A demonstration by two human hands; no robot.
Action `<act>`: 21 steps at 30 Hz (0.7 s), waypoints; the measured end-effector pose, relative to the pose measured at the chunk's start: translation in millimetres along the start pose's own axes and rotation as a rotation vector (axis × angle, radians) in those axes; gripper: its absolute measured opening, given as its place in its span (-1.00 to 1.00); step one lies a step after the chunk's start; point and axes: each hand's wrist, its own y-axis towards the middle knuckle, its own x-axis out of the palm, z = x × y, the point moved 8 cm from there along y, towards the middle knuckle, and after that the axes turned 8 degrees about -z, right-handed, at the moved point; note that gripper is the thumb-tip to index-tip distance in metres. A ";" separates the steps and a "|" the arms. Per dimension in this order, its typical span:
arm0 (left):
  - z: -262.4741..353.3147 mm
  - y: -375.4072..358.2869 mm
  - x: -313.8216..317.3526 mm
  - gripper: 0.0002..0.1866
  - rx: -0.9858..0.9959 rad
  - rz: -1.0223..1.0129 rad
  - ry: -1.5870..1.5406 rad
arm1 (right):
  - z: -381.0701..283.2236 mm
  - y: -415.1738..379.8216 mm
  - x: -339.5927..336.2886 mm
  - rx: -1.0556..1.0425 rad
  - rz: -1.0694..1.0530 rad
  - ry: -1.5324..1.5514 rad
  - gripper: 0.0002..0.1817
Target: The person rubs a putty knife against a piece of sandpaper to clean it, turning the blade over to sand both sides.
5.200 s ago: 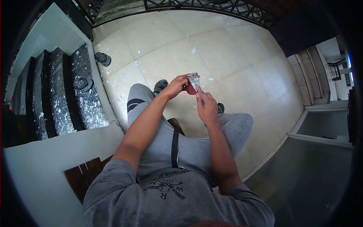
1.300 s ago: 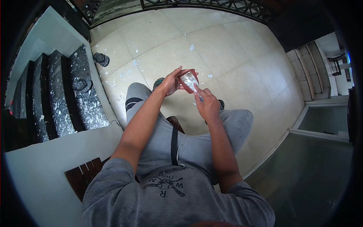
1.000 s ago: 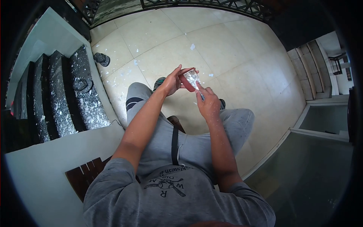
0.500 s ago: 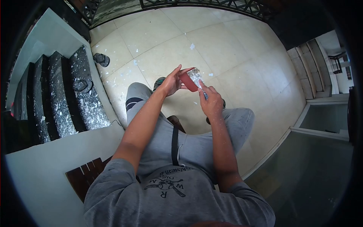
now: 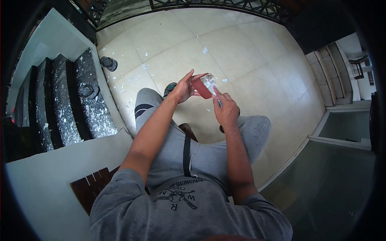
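Note:
In front of my knees, my left hand (image 5: 183,90) holds a curved, dull-red sheet (image 5: 203,88) that looks like sandpaper, its thumb raised along the upper edge. My right hand (image 5: 226,110) is closed on the handle of a scraper (image 5: 208,81). The scraper's flat metal blade is blotched with white and lies against the red sheet. Between the palm and fingers, most of the handle is hidden. My two hands are close together but apart, joined only through the sheet and the scraper.
Pale flakes (image 5: 205,50) are scattered over the tiled floor (image 5: 249,52). Dark steps (image 5: 66,112) at left are covered in white chips. One sandal (image 5: 108,63) is on the floor, another (image 5: 88,91) on a step. Wooden slats (image 5: 94,186) show beside me; a glass panel (image 5: 321,184) is at right.
The red sheet and the scraper have shifted very slightly. Both hands keep the same hold.

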 end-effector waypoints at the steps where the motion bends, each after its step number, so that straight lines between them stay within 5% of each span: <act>1: -1.6 0.8 -3.5 -0.15 -0.001 -0.008 -0.008 | 1.0 1.4 -0.3 0.030 0.001 -0.003 -0.56; 21: 0.1 6.5 1.8 -0.15 -0.012 -0.019 0.038 | -4.4 -5.5 0.8 -0.024 -0.003 -0.024 -0.58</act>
